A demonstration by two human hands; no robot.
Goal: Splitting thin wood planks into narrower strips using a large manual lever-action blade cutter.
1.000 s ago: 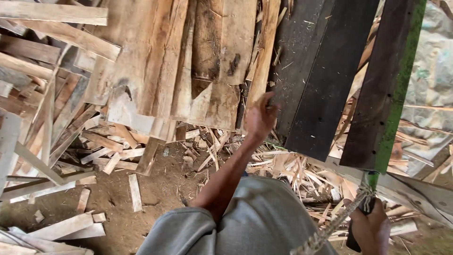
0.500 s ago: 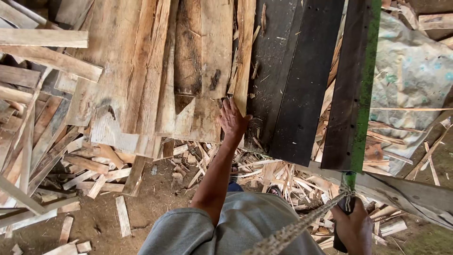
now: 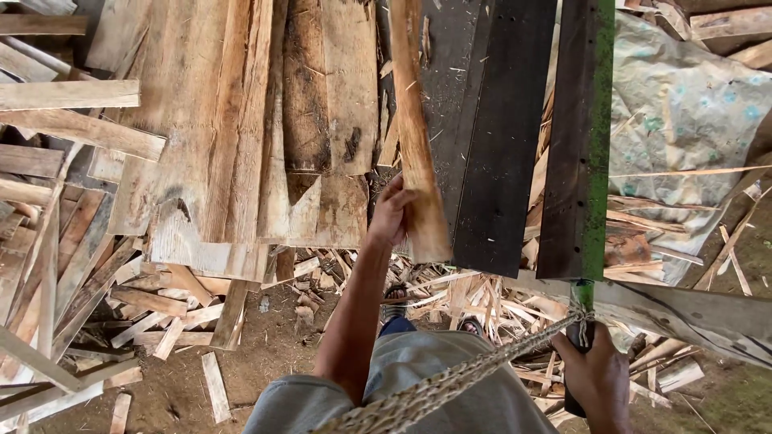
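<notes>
My left hand (image 3: 392, 215) grips a long pale wooden plank (image 3: 416, 137) near its lower end; the plank runs up and away over a stack of rough boards (image 3: 241, 137). My right hand (image 3: 596, 384) is closed around a dark upright handle (image 3: 581, 354) with a green band, low at the right. A braided rope (image 3: 450, 382) is tied to that handle and runs down across my grey shorts. Two dark planks (image 3: 498, 137) stand to the right of the pale one.
Offcuts and splinters (image 3: 161, 313) litter the dirt ground. Loose boards (image 3: 48, 161) lie at the left. A crumpled pale tarpaulin (image 3: 683, 120) lies at the right. A grey beam (image 3: 691, 309) crosses low at the right. My sandalled feet (image 3: 394, 301) stand among scraps.
My left hand has moved from resting on the board stack to gripping the pale plank, which now stands out from the pile. The view has shifted closer.
</notes>
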